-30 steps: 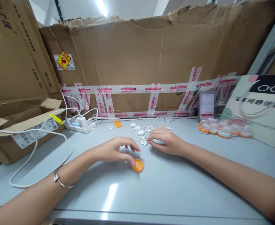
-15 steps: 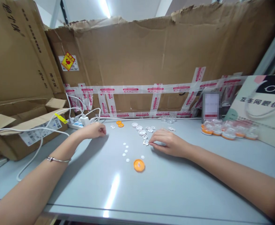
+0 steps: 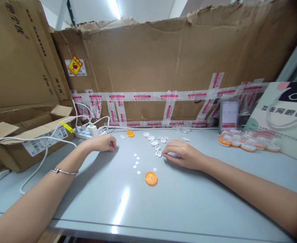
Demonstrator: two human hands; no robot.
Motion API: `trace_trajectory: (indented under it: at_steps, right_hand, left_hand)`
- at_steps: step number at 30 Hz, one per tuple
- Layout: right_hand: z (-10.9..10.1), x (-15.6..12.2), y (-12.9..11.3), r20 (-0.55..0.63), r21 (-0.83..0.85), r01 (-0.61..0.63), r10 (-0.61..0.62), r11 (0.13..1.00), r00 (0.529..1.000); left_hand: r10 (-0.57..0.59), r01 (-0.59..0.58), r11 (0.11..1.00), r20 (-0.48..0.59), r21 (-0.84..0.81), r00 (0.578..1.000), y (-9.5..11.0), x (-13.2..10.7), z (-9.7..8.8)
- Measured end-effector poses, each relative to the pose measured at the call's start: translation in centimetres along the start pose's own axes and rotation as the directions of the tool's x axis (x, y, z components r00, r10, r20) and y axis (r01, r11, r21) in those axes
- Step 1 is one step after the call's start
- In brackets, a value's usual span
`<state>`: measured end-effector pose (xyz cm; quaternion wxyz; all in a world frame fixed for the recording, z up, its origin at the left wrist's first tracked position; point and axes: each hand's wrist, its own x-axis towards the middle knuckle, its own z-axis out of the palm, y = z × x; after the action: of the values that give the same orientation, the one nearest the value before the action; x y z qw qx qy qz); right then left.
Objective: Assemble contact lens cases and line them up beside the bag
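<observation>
My left hand (image 3: 105,142) rests on the grey table at the left, fingers curled into a loose fist with nothing visible in it. At the right, my right hand (image 3: 180,152) lies low over the table; its thumb and fingertips come together just beside a small white openwork part (image 3: 158,154). No object shows between them. More white openwork parts (image 3: 163,140) and several white rings (image 3: 154,143) lie beyond those fingertips. Between the hands are several small white discs (image 3: 137,163). Nearer to me sits an orange round base (image 3: 151,179) with a pale peg in its middle.
Orange rings (image 3: 131,135) and clear pieces (image 3: 122,136) lie near my left hand. Clear cups (image 3: 182,129) stand at the back. Several orange-and-clear round assemblies (image 3: 248,145) are at right, by a paper bag (image 3: 272,118). An open carton (image 3: 34,135) and white cables stand left.
Both hands keep nearly the same pose. The whole view has shifted slightly, and a thin gap shows between my right fingertips and the white openwork part. The parts on the table stay put.
</observation>
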<state>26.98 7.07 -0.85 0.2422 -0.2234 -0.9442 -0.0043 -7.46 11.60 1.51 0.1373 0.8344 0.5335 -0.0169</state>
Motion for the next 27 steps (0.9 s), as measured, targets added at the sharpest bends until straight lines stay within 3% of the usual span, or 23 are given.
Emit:
trace_trajectory:
  at_steps: [11, 15, 17, 19, 21, 23, 27]
  right_hand:
    - [0.0, 0.0, 0.0, 0.001, -0.011, 0.005, -0.005, 1.000, 1.000]
    - [-0.1, 0.0, -0.1, -0.004, -0.011, 0.004, -0.004, 1.000, 1.000]
    - [-0.1, 0.1, -0.2, 0.000, -0.016, 0.000, 0.000, 1.000, 1.000]
    - [-0.2, 0.1, -0.3, 0.008, -0.020, -0.001, 0.001, 1.000, 1.000]
    - [-0.1, 0.1, -0.3, 0.008, -0.017, 0.003, -0.003, 1.000, 1.000]
    - [0.0, 0.1, -0.1, 0.004, -0.007, 0.014, -0.014, 1.000, 1.000]
    - [0.1, 0.0, 0.2, 0.011, 0.001, 0.018, -0.018, 1.000, 1.000]
  left_hand:
    - [0.069, -0.069, 0.997, -0.021, 0.024, 0.997, 1.3, -0.1, 0.2]
    - [0.114, -0.111, 0.993, -0.128, 0.024, 0.985, 2.9, -0.3, 0.1]
    - [0.217, -0.231, 0.973, -0.268, -0.023, 0.939, 4.9, -0.7, 0.3]
    - [0.373, -0.428, 0.900, -0.361, -0.082, 0.855, 7.5, -1.3, 1.0]
    - [0.511, -0.576, 0.808, -0.341, -0.123, 0.789, 9.9, -2.0, 1.9]
    - [0.590, -0.646, 0.755, -0.314, -0.113, 0.744, 11.6, -2.4, 2.8]
    - [0.670, -0.711, 0.702, -0.303, -0.036, 0.677, 12.3, -2.4, 3.9]
